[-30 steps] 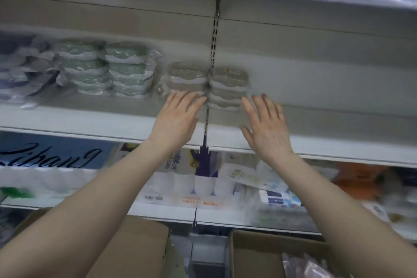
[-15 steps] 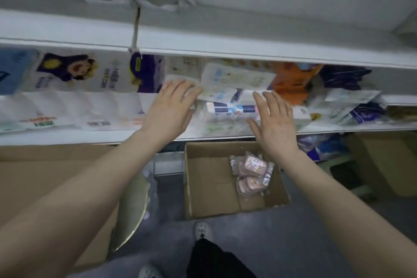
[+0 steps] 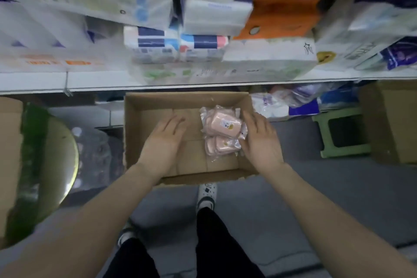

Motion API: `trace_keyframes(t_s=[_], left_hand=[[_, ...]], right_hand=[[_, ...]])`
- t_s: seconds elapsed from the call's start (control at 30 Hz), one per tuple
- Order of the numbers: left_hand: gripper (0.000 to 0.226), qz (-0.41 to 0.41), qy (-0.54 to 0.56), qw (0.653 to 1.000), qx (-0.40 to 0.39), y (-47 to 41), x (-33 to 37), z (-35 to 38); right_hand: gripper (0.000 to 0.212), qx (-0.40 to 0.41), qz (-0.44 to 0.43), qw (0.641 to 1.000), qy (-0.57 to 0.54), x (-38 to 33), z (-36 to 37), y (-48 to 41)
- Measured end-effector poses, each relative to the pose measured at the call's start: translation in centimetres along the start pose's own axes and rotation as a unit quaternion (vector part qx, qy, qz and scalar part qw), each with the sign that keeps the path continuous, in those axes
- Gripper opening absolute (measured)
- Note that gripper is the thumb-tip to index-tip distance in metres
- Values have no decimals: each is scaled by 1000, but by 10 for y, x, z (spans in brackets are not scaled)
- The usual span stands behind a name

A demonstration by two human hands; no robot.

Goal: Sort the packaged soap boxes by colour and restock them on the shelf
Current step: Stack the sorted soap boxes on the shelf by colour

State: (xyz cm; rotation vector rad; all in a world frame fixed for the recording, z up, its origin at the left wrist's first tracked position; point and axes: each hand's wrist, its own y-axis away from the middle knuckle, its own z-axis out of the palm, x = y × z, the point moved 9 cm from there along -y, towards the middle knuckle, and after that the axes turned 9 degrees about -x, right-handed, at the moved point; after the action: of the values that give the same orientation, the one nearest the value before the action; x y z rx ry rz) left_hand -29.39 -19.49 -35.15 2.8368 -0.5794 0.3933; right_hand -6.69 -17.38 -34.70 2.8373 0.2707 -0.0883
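A second ago both hands were flat and empty up at the shelf where green and brownish soap packs stood stacked. The view has since dropped to the cardboard box [image 3: 180, 99] on the floor. The left hand [image 3: 165, 136] now hovers over the bare left half of the box, fingers straight and loose, holding nothing. The right hand [image 3: 259, 142] is at the right wall of the box, also spread and empty, its fingers touching or just beside the pink soap packs [image 3: 222, 130]. These lie heaped in the right half of the box. I judge that the earlier colours are shelved and the pink batch, the only colour visible in the box, comes next.
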Motion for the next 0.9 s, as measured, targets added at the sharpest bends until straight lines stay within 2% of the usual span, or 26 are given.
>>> trace_keyframes(t_s=[0.2,0.43,0.5,0.63,0.8,0.9], left_hand=[[55,-73,64,992,-75,-34,15,114],[64,-96,90,985,-113,-53,7,189],[63,-96,82,984,-127,-56,3,203],[63,-104,74,981,-145,-70,-1,216],[85,-109,63,982,-143,-120,9,222],[88,-103,53,983,-145,-155,18,227]], right_hand=[[90,-112,-37,993,14,53,104,-55],[103,-142,-80,985,54,43,186,-115],[103,-128,-71,988,47,44,192,-123],[99,-43,-32,999,5,63,167,-124],[92,6,-49,998,-40,76,141,-115],[89,13,-36,997,-67,80,140,-116]])
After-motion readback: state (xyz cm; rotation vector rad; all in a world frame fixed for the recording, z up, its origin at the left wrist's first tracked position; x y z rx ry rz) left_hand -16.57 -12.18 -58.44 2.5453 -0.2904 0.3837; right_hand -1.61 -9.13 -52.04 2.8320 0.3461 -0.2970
